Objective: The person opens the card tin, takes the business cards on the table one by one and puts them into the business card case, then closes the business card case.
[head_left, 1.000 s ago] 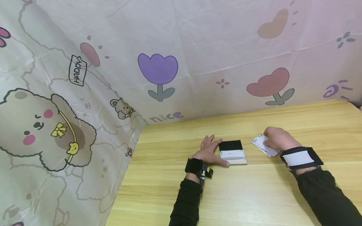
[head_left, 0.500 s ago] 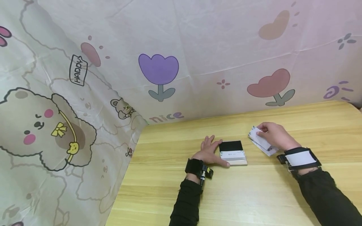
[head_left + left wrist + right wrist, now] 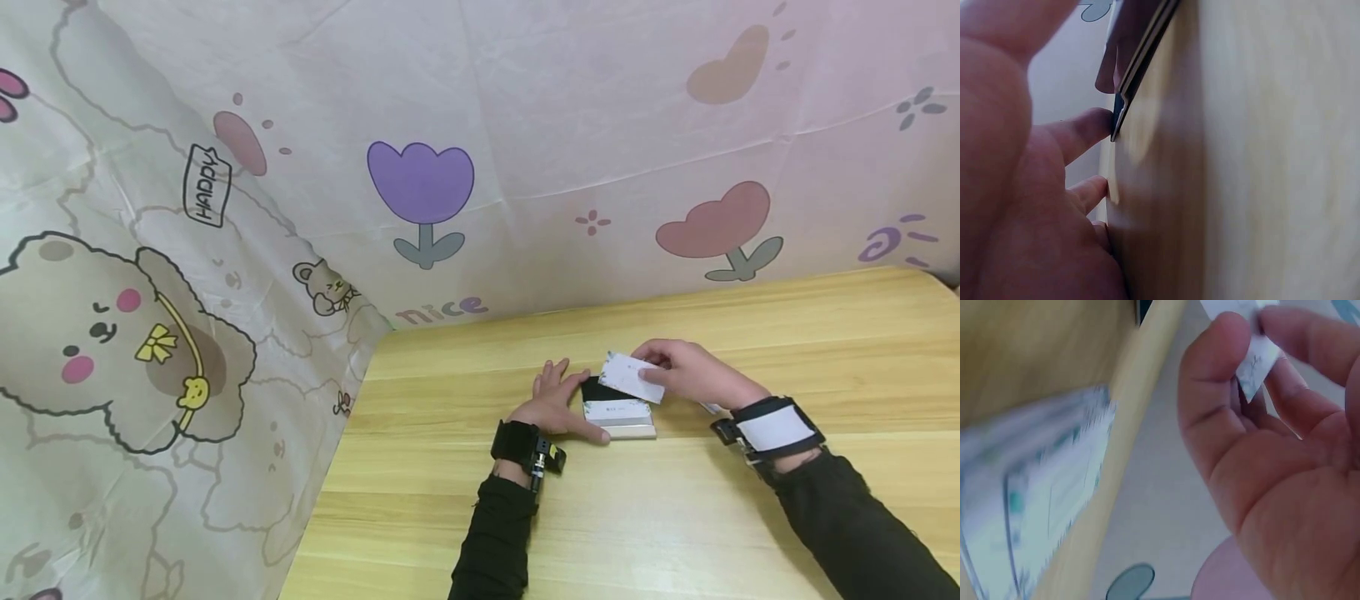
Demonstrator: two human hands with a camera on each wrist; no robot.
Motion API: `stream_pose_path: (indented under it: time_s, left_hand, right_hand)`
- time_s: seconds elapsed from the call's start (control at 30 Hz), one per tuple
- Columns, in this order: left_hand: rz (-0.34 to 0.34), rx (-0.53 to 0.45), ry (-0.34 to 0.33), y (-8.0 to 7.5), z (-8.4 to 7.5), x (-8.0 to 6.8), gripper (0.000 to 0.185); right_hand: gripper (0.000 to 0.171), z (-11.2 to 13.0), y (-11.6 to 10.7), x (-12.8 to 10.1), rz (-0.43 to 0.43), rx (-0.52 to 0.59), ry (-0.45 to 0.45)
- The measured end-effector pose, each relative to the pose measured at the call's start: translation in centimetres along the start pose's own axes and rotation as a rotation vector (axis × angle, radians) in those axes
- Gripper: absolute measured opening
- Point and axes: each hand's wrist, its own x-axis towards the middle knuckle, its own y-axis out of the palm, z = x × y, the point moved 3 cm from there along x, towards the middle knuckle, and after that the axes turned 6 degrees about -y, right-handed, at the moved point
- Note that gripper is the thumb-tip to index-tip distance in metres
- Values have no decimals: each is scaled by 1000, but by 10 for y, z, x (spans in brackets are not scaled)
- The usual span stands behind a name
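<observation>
**Card held over the open case**

Draped behind and to the left: thin, creased cartoon cloth [image 3: 225, 250], printed with bears and tulips. Below it, smooth pale wooden table [image 3: 600, 517], long grain running left to right. Near the middle, flat rectangular card case [image 3: 617, 407], black inside, light rim at its near edge. Pressed flat against the case's left side: left hand [image 3: 553, 402], fingers straight and spread, thumb along the near edge. Pinched between thumb and fingertips of the right hand [image 3: 686, 372]: one small white paper card [image 3: 632, 377], lifted above the case's far right corner. Blurred in the right wrist view, loose stack of cards [image 3: 1035, 500] on the wood.
</observation>
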Motion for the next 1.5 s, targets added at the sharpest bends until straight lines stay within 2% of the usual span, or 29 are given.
stream_pose_path:
  time_s: [0.1, 0.27, 0.47, 1.17, 1.5]
  left_hand:
    - [-2, -4, 2, 0, 0, 1, 115]
    - [-4, 4, 4, 1, 1, 2, 114]
    - [-2, 11, 4, 1, 1, 3, 115]
    - [3, 15, 30, -1, 0, 3, 114]
    - [11, 1, 28, -1, 0, 1, 114]
  right_hand:
    - [22, 4, 7, 2, 20, 12, -15]
    - [21, 4, 18, 5, 39, -36, -8]
    - [19, 3, 26, 7, 63, -79, -48]
    - [21, 7, 35, 7, 62, -146, -29]
    - [20, 6, 39, 8, 63, -151, -57]
